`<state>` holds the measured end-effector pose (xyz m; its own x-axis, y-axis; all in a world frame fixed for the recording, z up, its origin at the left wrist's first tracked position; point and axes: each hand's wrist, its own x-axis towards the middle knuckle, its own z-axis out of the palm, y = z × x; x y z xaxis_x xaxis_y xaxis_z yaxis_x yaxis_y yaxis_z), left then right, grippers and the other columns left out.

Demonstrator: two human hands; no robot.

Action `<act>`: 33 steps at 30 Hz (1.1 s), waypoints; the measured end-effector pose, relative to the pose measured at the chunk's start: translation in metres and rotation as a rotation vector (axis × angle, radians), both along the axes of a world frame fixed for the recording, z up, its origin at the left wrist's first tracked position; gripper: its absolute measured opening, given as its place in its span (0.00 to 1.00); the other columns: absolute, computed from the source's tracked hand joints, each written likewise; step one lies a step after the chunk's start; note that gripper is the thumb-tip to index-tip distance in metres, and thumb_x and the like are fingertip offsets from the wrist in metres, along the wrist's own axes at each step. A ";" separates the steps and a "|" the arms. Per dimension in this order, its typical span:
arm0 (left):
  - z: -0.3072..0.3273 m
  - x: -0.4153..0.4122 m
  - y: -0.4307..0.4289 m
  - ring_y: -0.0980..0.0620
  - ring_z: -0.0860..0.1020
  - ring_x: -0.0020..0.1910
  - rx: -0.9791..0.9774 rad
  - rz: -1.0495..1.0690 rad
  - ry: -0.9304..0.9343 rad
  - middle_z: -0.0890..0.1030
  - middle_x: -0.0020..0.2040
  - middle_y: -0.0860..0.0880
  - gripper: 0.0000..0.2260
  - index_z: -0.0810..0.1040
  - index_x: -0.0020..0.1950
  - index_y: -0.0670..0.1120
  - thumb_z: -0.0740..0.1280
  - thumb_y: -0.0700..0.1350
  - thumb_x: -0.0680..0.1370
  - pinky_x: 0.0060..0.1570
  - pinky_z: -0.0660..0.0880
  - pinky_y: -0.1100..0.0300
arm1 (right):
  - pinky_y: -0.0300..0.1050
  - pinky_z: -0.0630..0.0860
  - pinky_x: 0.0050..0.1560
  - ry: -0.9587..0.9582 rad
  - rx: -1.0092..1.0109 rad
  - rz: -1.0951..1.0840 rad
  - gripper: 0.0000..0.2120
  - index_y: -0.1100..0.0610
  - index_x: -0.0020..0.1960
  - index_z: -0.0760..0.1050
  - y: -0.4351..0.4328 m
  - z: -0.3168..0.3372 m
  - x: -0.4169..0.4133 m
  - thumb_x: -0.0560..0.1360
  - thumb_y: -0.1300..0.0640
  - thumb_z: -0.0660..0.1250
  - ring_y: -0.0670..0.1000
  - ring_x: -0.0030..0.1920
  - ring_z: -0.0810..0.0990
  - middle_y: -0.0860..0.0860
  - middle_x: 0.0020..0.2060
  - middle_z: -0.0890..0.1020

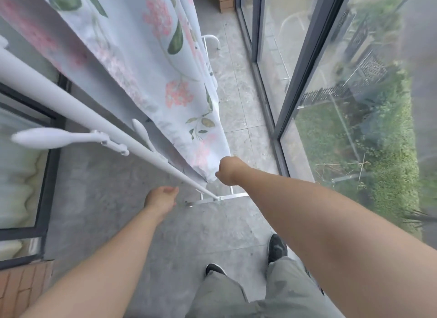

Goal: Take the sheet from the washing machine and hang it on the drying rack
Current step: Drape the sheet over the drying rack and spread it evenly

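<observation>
Beneath me a grey, mottled tile floor (99, 199) runs up the middle of the frame, its joints showing as pale lines. Along the right side stand tall glass panes (281, 33) in a dark grey frame (312, 57); through them I see a green lawn (392, 175) and a low black fence (328, 92). At the left edge is another dark-framed window (21, 175). Red brick (21, 291) fills the lower left corner. The daylight is soft and even.
</observation>
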<state>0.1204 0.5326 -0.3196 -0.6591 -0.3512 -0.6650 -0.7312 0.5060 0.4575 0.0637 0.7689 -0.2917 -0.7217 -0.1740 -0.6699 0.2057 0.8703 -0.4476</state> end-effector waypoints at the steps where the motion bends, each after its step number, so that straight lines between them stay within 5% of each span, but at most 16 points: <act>1: -0.009 -0.006 -0.004 0.46 0.83 0.47 -0.023 -0.032 0.024 0.84 0.52 0.44 0.09 0.80 0.52 0.47 0.71 0.52 0.77 0.56 0.80 0.47 | 0.46 0.71 0.42 0.026 0.013 0.022 0.18 0.58 0.37 0.65 -0.003 -0.008 0.001 0.83 0.52 0.59 0.57 0.44 0.73 0.53 0.38 0.74; 4: -0.027 -0.016 -0.002 0.46 0.81 0.58 -0.131 -0.164 0.053 0.82 0.61 0.44 0.19 0.79 0.62 0.44 0.71 0.54 0.76 0.62 0.76 0.51 | 0.44 0.63 0.30 0.055 -0.020 -0.080 0.18 0.57 0.35 0.63 -0.014 -0.041 0.002 0.80 0.52 0.63 0.55 0.36 0.72 0.52 0.32 0.70; 8: -0.074 -0.020 0.003 0.48 0.75 0.66 -0.169 -0.258 0.035 0.78 0.67 0.47 0.30 0.70 0.73 0.45 0.70 0.57 0.76 0.63 0.70 0.58 | 0.43 0.61 0.28 0.059 -0.064 -0.167 0.20 0.56 0.35 0.62 -0.037 -0.094 -0.002 0.78 0.48 0.67 0.51 0.31 0.68 0.50 0.30 0.69; 11: -0.123 -0.030 0.000 0.47 0.77 0.64 -0.152 -0.301 0.064 0.79 0.65 0.49 0.33 0.71 0.72 0.48 0.72 0.62 0.72 0.63 0.73 0.56 | 0.46 0.73 0.41 0.024 -0.138 -0.280 0.27 0.58 0.51 0.67 -0.056 -0.134 -0.011 0.71 0.36 0.72 0.54 0.46 0.74 0.51 0.44 0.72; 14: -0.176 -0.042 0.002 0.47 0.81 0.56 -0.115 -0.272 0.149 0.83 0.57 0.49 0.31 0.76 0.63 0.48 0.70 0.65 0.66 0.58 0.77 0.50 | 0.53 0.71 0.57 0.123 -0.118 -0.422 0.41 0.55 0.64 0.62 -0.071 -0.169 -0.017 0.66 0.27 0.68 0.56 0.58 0.68 0.53 0.54 0.66; 16: -0.201 -0.045 0.007 0.44 0.83 0.47 -0.127 -0.203 0.241 0.84 0.47 0.49 0.14 0.78 0.50 0.48 0.70 0.57 0.72 0.49 0.80 0.51 | 0.54 0.69 0.55 0.309 -0.105 -0.512 0.35 0.55 0.62 0.62 -0.079 -0.196 -0.020 0.70 0.30 0.65 0.57 0.59 0.68 0.52 0.54 0.65; 18: -0.227 -0.046 0.010 0.43 0.83 0.41 -0.149 -0.143 0.347 0.82 0.37 0.48 0.08 0.77 0.41 0.47 0.69 0.50 0.76 0.41 0.81 0.52 | 0.57 0.68 0.57 0.480 -0.139 -0.637 0.24 0.55 0.62 0.63 -0.082 -0.226 -0.020 0.75 0.40 0.63 0.60 0.60 0.70 0.53 0.56 0.67; 21: -0.252 -0.048 0.014 0.53 0.82 0.31 -0.124 -0.054 0.504 0.81 0.34 0.48 0.05 0.79 0.42 0.42 0.69 0.43 0.76 0.30 0.79 0.60 | 0.58 0.68 0.59 0.594 -0.191 -0.721 0.18 0.53 0.65 0.64 -0.070 -0.264 -0.023 0.76 0.55 0.60 0.60 0.58 0.74 0.54 0.61 0.69; 23: -0.264 -0.048 0.019 0.62 0.78 0.25 -0.104 -0.035 0.574 0.79 0.34 0.49 0.03 0.80 0.45 0.39 0.68 0.39 0.77 0.22 0.69 0.72 | 0.57 0.71 0.59 0.598 -0.174 -0.728 0.19 0.52 0.65 0.65 -0.060 -0.287 -0.023 0.75 0.59 0.60 0.60 0.55 0.76 0.53 0.61 0.70; 25: -0.281 -0.044 0.024 0.64 0.76 0.24 -0.112 -0.024 0.640 0.77 0.33 0.51 0.04 0.79 0.45 0.39 0.67 0.38 0.78 0.23 0.67 0.73 | 0.57 0.75 0.55 0.558 -0.184 -0.731 0.17 0.54 0.63 0.66 -0.052 -0.314 -0.020 0.75 0.61 0.59 0.60 0.51 0.77 0.54 0.60 0.71; 29: -0.325 -0.039 0.028 0.50 0.71 0.31 -0.195 -0.058 0.671 0.78 0.35 0.40 0.11 0.76 0.41 0.38 0.65 0.45 0.78 0.28 0.67 0.62 | 0.48 0.71 0.36 0.473 -0.252 -0.647 0.08 0.57 0.52 0.65 -0.043 -0.361 -0.006 0.74 0.66 0.56 0.57 0.41 0.75 0.55 0.46 0.74; 31: -0.340 -0.038 0.030 0.49 0.71 0.32 -0.150 -0.052 0.684 0.79 0.36 0.39 0.12 0.76 0.41 0.38 0.65 0.46 0.77 0.31 0.69 0.53 | 0.46 0.70 0.33 0.441 -0.248 -0.606 0.06 0.57 0.49 0.65 -0.038 -0.375 0.001 0.75 0.66 0.54 0.54 0.37 0.73 0.54 0.41 0.74; 33: -0.347 -0.038 0.032 0.50 0.69 0.32 -0.114 -0.023 0.700 0.79 0.36 0.38 0.13 0.77 0.41 0.38 0.64 0.47 0.78 0.30 0.65 0.55 | 0.46 0.71 0.33 0.421 -0.225 -0.593 0.06 0.58 0.49 0.68 -0.032 -0.384 0.005 0.77 0.64 0.53 0.54 0.36 0.73 0.55 0.41 0.75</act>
<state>0.0821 0.5650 -0.6668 -0.9265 -0.3739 -0.0422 -0.2728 0.5903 0.7596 0.0684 0.7365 -0.6752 -0.9236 0.2231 -0.3117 0.3833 0.5458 -0.7451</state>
